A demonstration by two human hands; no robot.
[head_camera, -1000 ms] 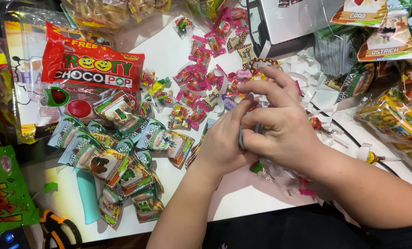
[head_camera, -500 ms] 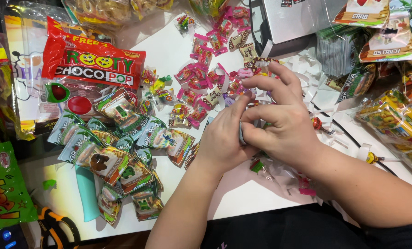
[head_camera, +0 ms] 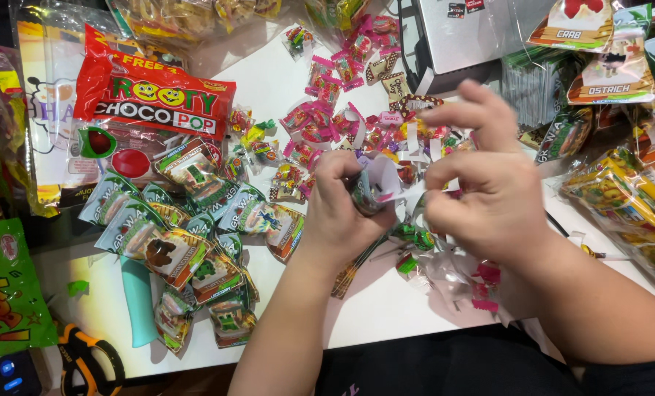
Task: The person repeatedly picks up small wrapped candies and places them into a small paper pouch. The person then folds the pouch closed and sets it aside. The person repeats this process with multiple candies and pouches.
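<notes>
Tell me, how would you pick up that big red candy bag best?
Probably pinch the big red candy bag by its crimped right edge, coming from above on the right. It lies flat on the table, and that edge sits free, while small packets crowd its lower side.

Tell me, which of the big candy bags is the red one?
The large red bag at the table's upper left, above the green-edged sachets; the bag at the left edge is green.

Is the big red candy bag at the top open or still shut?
Cannot tell. The big red candy bag lies flat and looks full on the white table, but its ends show no clear tear or seal.
</notes>
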